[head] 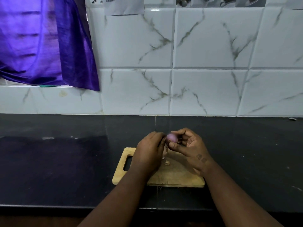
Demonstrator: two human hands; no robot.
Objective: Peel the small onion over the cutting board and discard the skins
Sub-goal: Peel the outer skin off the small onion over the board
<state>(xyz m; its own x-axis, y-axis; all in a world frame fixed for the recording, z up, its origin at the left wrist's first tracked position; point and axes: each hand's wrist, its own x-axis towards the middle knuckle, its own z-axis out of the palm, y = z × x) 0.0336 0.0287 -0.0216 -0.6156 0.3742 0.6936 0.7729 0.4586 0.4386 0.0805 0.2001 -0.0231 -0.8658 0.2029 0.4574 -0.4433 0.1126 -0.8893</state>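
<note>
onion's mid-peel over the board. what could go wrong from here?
1. The onion is pinched between the fingertips of the left hand and right hand, above the cutting board's far edge; a slip could send it onto the black counter.
2. A skin scrap already lies on the board; further peels may miss it.

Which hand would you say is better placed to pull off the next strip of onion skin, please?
Probably the left hand: its fingertips meet the small onion's end, while the right hand pinches it above the cutting board.
</note>
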